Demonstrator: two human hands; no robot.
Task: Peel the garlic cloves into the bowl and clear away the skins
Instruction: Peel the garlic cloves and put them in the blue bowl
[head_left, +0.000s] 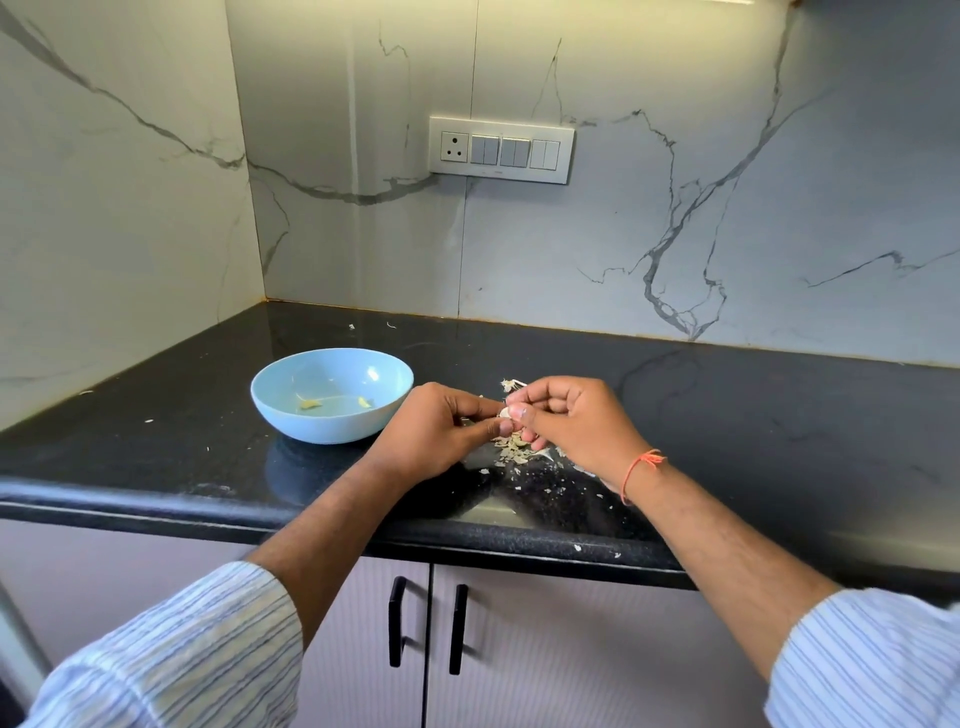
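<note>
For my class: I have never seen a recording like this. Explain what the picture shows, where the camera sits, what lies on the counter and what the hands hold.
There is no machine: a person wears a camera on the head, looking down at their own hands. The left hand and right hand together pinch a garlic clove above the black counter. Loose skins lie under the hands. Left of them stands a blue bowl with a few small yellowish pieces inside.
</note>
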